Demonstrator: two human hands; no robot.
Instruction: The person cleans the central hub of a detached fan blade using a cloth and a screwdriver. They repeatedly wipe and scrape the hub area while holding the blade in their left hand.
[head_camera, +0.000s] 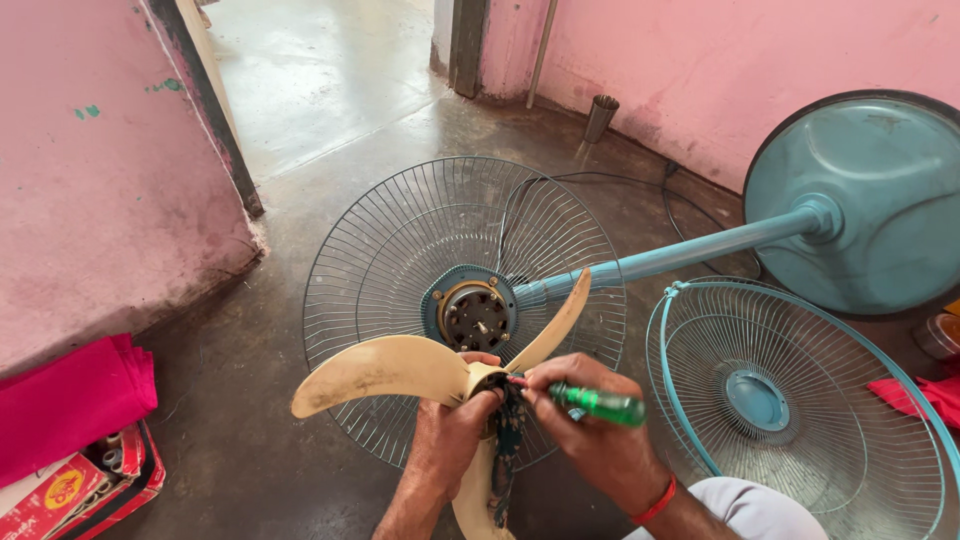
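My left hand (455, 430) grips the hub of a cream three-bladed fan blade (385, 370), held in front of me above the floor. A patterned dark cloth (507, 450) hangs from the hub between my hands. My right hand (590, 425) holds a green-handled screwdriver (600, 404), its tip pointing at the hub. Behind the blade lies the rear fan guard (400, 250) with the exposed motor (474, 315) at its centre.
A blue pedestal fan pole (690, 250) and round base (860, 200) lie on the floor at right. The blue front guard (800, 400) lies beside my right arm. Pink walls flank a doorway. Pink cloth (70, 395) and a red box (80, 485) sit at left.
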